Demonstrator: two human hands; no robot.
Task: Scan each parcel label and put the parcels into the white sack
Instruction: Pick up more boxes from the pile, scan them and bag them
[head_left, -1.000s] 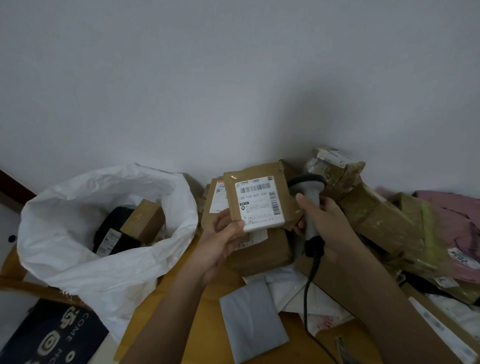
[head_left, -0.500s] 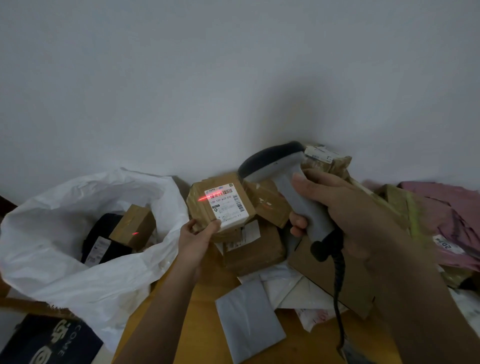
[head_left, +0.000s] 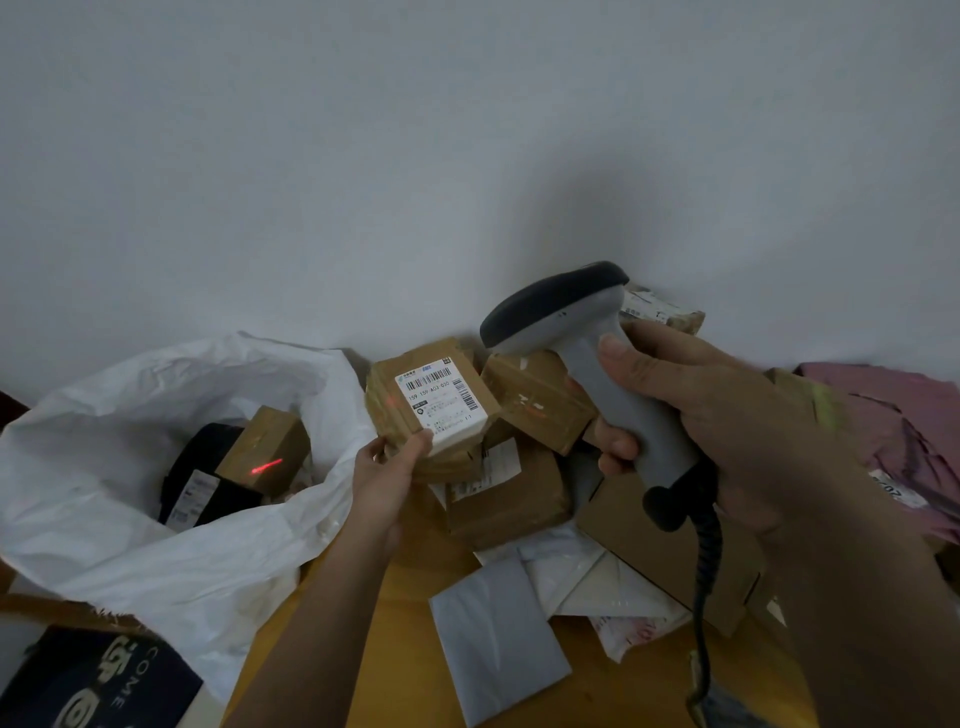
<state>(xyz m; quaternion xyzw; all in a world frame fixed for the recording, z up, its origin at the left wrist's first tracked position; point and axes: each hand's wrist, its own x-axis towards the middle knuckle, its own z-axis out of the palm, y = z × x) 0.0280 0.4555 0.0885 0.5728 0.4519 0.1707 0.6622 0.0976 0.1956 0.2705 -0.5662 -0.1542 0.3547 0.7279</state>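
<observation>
My left hand (head_left: 387, 470) pinches the lower corner of a small brown cardboard parcel (head_left: 395, 395) and holds it up with its white barcode label (head_left: 440, 402) facing me. My right hand (head_left: 691, 410) grips the handle of a grey barcode scanner (head_left: 566, 317), whose dark head points left at the parcel. A red scan line falls on a brown box (head_left: 270, 441) inside the open white sack (head_left: 119, 519) at the left. That box lies beside a black parcel (head_left: 200, 483) in the sack.
A heap of brown boxes (head_left: 540, 400) and padded bags lies behind and to the right on the wooden table (head_left: 405, 649). A grey mailer (head_left: 493, 629) and white bags lie in front. Pink bags (head_left: 898, 410) fill the far right. The scanner's black cable (head_left: 704, 587) hangs down. A wall stands behind.
The scanner has risen and come closer to me. The red line has slid off the label onto the box in the sack. The parcel has stayed near the sack's rim.
</observation>
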